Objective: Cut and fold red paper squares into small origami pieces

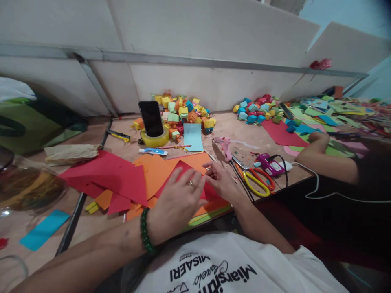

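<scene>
Left of the glue gun (pixel 225 147), the left hand (pixel 173 203) spreads over red paper (pixel 174 176) (ring showing); beside it, the right hand (pixel 218 177) curls, its grip unclear.

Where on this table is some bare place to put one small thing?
The widest bare patch of table lies between the two cube piles, behind the pink glue gun. A smaller one lies between the dark strip and the left forearm. It is crowded under both hands, around the scissors, and at far right.
</scene>
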Demonstrator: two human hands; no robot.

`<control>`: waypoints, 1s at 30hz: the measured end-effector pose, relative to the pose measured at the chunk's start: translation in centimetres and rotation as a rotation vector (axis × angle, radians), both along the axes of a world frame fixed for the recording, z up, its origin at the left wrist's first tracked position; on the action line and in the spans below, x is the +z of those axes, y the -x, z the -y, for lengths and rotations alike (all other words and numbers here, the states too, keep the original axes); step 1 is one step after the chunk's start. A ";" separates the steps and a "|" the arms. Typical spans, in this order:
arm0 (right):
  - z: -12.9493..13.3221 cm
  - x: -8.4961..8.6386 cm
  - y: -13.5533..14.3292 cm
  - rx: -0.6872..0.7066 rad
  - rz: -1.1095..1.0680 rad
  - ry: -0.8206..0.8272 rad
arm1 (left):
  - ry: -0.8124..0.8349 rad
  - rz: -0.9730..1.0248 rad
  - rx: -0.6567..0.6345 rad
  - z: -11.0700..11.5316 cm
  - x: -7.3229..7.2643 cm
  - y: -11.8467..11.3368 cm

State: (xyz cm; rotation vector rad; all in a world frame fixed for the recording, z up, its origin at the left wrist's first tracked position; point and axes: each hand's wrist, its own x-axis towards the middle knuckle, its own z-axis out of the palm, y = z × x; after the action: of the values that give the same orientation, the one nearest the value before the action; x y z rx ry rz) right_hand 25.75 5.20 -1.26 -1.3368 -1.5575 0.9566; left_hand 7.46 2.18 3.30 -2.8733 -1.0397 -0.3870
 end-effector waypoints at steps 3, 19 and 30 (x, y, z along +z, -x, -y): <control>-0.2 -1.4 0.2 -0.022 0.136 -0.014 | 0.009 -0.175 -0.062 1.4 -1.8 -1.2; 0.1 -2.4 0.1 0.052 0.479 -0.119 | -0.085 -0.140 0.080 5.9 -5.1 3.4; 4.6 -1.7 1.6 0.578 0.838 -0.806 | -0.005 -0.066 0.158 6.1 -5.4 3.2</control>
State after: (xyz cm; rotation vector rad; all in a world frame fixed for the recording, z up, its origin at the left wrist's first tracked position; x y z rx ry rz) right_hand 24.16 0.61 -2.92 -0.6956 -2.6632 -0.0653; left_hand 4.22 -3.93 -2.14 -2.7533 -1.2407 -0.2816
